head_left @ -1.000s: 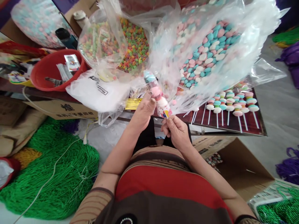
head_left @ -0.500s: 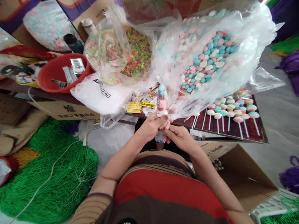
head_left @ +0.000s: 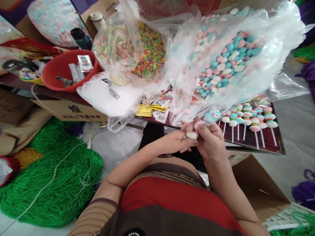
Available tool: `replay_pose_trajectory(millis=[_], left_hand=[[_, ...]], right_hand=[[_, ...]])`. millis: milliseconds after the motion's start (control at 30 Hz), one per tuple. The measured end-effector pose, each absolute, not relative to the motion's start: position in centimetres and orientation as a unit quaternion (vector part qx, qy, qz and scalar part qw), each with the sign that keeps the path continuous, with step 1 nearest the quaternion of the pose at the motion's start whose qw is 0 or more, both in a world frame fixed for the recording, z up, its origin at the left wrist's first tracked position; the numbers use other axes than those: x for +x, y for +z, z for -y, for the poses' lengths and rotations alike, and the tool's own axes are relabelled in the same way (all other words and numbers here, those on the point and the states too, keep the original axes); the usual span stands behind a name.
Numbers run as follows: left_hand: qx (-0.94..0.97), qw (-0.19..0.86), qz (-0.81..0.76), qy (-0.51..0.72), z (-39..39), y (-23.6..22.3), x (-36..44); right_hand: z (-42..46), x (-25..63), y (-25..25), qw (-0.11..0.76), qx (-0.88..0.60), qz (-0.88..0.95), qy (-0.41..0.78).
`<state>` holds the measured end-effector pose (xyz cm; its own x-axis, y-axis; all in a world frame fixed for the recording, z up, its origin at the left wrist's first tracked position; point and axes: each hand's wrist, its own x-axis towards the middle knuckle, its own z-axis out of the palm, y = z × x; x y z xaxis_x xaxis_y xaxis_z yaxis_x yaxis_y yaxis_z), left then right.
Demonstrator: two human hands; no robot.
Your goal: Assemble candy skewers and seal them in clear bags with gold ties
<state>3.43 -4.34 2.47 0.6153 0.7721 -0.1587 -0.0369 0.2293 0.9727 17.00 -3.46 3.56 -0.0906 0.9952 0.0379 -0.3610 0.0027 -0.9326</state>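
Over the table's front edge, both my hands hold one marshmallow skewer (head_left: 212, 116) in a clear wrapper. It lies tilted, its blue end pointing up and right past my fingers. My left hand (head_left: 176, 141) is closed at the white marshmallow end, thumb along its near side. Wrapped round the middle is my right hand (head_left: 211, 139), which hides most of the pink part. The stick is hidden by my fingers. Just right of my hands, several unwrapped marshmallow skewers (head_left: 254, 121) lie in a row on the dark red table (head_left: 277, 141).
Behind are an open bag of pink, white and blue marshmallows (head_left: 221, 68) and a bag of ring candies (head_left: 152, 49). Yellow twist ties (head_left: 144, 110), white bags (head_left: 113, 98) and a red basin (head_left: 52, 77) sit left. An open carton (head_left: 261, 186) stands below right.
The wrapped skewer went from upright in front of me to tilted rightward. Both hands shifted right with it, and my right hand moved up from the lower end to its middle.
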Motion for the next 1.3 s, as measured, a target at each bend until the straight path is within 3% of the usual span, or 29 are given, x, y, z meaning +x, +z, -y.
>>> replay_pose_trajectory(millis=[67,133,200,333,400,467,567,667,800,900,1100,1300], left_hand=[[0.638,0.531,-0.466,0.307,3.5,2.8,2.9],[0.665,0.434,-0.512,0.327,3.2,3.1,2.6],[0.670,0.495,-0.451,0.321,3.5,3.3,2.3],[0.573,0.742,-0.252,0.239,4.8,3.5,1.7],[0.537,0.767,-0.245,0.252,5.0,3.4,1.6],[0.563,0.701,-0.320,0.298,4.7,3.0,1.6],[0.625,0.483,-0.497,0.359,3.8,1.9,1.3],[0.612,0.368,-0.568,0.410,3.0,0.7,-0.1],[0.460,0.466,-0.523,0.546,2.0,0.6,-3.1],[0.316,0.522,-0.469,0.639,0.9,1.7,-5.0],[0.197,0.566,-0.476,0.644,-0.2,2.4,-5.9],[0.148,0.574,-0.474,0.652,-0.4,1.1,-6.2]], right_hand=[[3.3,16.2,3.1,0.617,-0.408,0.418,0.527],[3.2,16.4,2.9,0.634,-0.433,0.432,0.473],[3.1,17.6,3.4,0.597,-0.437,0.465,0.486],[2.6,20.2,5.2,0.447,-0.346,0.532,0.630],[2.1,20.0,5.6,0.436,-0.350,0.528,0.639],[1.5,18.7,5.3,0.474,-0.402,0.508,0.596],[0.6,16.0,4.4,0.532,-0.444,0.491,0.527],[-0.6,14.1,4.0,0.513,-0.436,0.514,0.532],[-3.3,12.9,3.3,0.396,-0.404,0.607,0.558],[-5.4,11.6,1.7,0.327,-0.442,0.713,0.435],[-7.1,8.8,-0.9,0.103,-0.505,0.845,0.139],[-7.4,8.6,-1.4,0.051,-0.503,0.860,0.075]])
